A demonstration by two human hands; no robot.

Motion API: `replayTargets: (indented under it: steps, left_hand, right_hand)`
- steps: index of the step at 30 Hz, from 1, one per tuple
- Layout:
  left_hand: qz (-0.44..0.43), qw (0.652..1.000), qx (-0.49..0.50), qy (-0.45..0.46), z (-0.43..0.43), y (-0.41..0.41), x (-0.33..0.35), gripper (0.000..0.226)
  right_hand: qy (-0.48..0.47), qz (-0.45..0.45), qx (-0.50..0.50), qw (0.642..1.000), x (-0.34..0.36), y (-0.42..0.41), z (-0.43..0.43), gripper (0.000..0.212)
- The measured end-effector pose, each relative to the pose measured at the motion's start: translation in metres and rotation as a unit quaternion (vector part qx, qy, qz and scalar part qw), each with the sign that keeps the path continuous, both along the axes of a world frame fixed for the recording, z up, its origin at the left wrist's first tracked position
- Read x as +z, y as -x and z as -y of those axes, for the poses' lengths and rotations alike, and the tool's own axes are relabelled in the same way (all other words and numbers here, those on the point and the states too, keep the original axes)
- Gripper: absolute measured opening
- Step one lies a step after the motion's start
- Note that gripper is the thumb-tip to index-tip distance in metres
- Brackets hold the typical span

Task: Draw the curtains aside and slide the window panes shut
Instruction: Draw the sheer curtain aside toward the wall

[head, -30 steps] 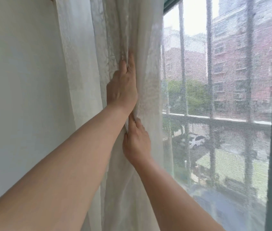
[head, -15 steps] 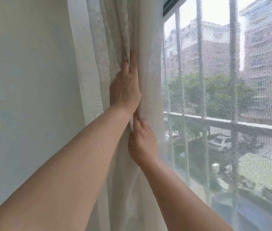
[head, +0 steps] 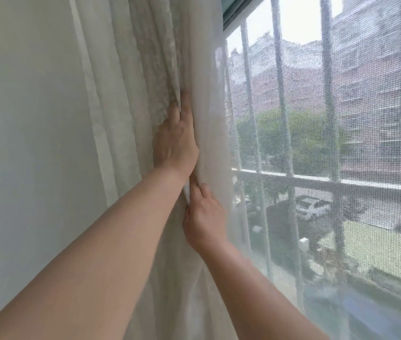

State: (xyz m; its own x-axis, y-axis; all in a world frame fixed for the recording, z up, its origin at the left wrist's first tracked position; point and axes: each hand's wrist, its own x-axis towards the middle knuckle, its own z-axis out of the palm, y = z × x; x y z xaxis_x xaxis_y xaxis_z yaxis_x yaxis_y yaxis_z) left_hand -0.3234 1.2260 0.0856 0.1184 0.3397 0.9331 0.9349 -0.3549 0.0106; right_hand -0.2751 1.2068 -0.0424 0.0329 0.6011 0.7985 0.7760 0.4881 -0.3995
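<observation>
- Curtain step in hand: the curtain [head: 143,99] hangs bunched in thick folds at the left, just beside the wall [head: 22,143], and its thin sheer edge trails over the left side of the window.
- The left hand [head: 173,143], the upper one, lies flat on the folds with straight fingers, pressing the bundle toward the wall. Its fingertips sink into the cloth.
- The right hand [head: 204,220], just under the left wrist, pinches a fold of the curtain with its thumb on top. Its fingers are tucked behind the fabric.
- To the right the window stands uncovered, with a mesh screen [head: 366,148] and bars [head: 281,94] beyond it.
- My read: the curtain looks about as far aside as it goes, and the panes are not yet slid.
- The next move calls for letting go of the cloth and reaching right for a pane's edge. No pane or handle shows, so I cannot tell which way it slides.
- One risk: the sheer edge could drift back into the track.
</observation>
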Motion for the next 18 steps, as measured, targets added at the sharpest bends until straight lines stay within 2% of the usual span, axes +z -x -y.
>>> replayTargets:
  steps: [3,6,9,13,16,18]
  left_hand:
    - [-0.004,1.0,-0.017,-0.004,-0.015,0.01,0.005,0.076]
    - [-0.015,0.999,-0.044,-0.014,-0.019,0.016,0.008,0.075]
    - [-0.033,0.998,-0.049,-0.032,-0.018,0.021,0.008,0.075]
    - [-0.052,0.995,-0.042,-0.072,-0.009,0.025,0.011,0.062]
    - [-0.087,0.99,-0.019,-0.11,-0.004,0.028,0.01,0.057]
    - [-0.117,0.984,0.017,-0.135,-0.001,0.034,0.01,0.058]
  right_hand:
    - [-0.006,-0.007,-0.023,1.0,0.006,0.011,-0.015,0.068]
    - [-0.06,-0.01,-0.106,0.992,0.003,0.02,-0.016,0.067]
    - [-0.098,-0.029,-0.156,0.982,-0.004,0.017,-0.013,0.084]
    - [-0.075,-0.108,-0.105,0.986,-0.006,-0.003,-0.009,0.112]
    - [-0.049,-0.185,-0.045,0.981,-0.005,-0.011,-0.004,0.124]
    - [-0.037,-0.171,-0.015,0.984,-0.006,-0.005,0.001,0.127]
